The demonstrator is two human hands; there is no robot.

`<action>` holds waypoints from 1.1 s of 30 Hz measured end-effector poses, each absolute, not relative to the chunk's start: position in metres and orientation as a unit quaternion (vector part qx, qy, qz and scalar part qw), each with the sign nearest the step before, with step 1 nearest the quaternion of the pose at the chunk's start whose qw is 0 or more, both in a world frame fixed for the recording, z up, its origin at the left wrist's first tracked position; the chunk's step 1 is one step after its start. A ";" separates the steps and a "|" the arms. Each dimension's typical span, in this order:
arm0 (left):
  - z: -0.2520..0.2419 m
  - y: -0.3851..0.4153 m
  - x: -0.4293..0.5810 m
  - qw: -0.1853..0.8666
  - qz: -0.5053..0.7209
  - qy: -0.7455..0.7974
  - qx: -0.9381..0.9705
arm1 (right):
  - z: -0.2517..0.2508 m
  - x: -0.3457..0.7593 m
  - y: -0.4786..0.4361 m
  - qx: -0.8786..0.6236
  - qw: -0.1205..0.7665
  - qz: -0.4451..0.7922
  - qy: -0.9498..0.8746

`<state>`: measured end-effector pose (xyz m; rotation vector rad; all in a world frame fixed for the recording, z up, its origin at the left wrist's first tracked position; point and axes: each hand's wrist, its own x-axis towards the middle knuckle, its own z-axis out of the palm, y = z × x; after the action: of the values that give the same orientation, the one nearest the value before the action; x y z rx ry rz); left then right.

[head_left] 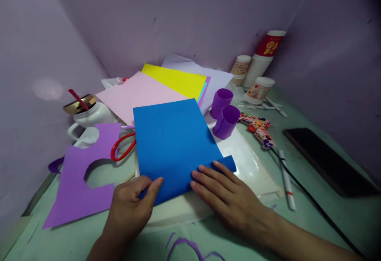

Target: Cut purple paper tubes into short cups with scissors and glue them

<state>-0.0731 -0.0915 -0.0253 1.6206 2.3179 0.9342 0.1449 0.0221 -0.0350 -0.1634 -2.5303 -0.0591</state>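
A blue sheet of paper (172, 134) lies in front of me, its near edge curled upward at the right. My left hand (132, 203) pinches the sheet's near left corner between thumb and bent fingers. Flat across the near right part, my right hand (222, 195) presses on the curled edge with outstretched fingers. Two purple paper cylinders, a nearer one (226, 122) and a farther one (220, 103), stand just beyond the sheet's right side. Red scissor handles (122, 147) stick out from under its left edge; the blades are hidden.
Left lies a cut purple sheet (80, 189), beside a white mug (95, 115). Behind are pink paper (143, 94) and yellow paper (178, 80). To the right are a floral glue gun (262, 130) with a cord, a white marker (287, 183), a phone (327, 159) and stacked paper cups (258, 68).
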 end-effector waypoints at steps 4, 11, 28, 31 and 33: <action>-0.025 -0.090 -0.072 -0.007 0.340 0.737 0.584 | -0.038 0.137 0.026 -0.072 0.270 0.006 -0.960; -0.018 -0.094 -0.063 -0.287 0.244 0.601 0.705 | -0.036 0.128 0.029 -0.083 0.249 0.023 -0.965; -0.032 -0.081 -0.059 -0.191 0.261 0.580 0.748 | -0.033 0.122 0.043 -0.088 0.189 0.042 -0.977; -0.024 -0.076 -0.060 -0.161 0.282 0.595 0.735 | -0.026 0.120 0.050 -0.077 0.154 0.071 -0.983; -0.019 -0.074 -0.061 -0.134 0.278 0.603 0.736 | -0.019 0.118 0.055 -0.077 0.122 0.094 -0.985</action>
<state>-0.0610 -0.0736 -0.0193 2.5324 2.0737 0.9581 0.1180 0.0550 -0.0188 -0.2235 -2.8750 0.2736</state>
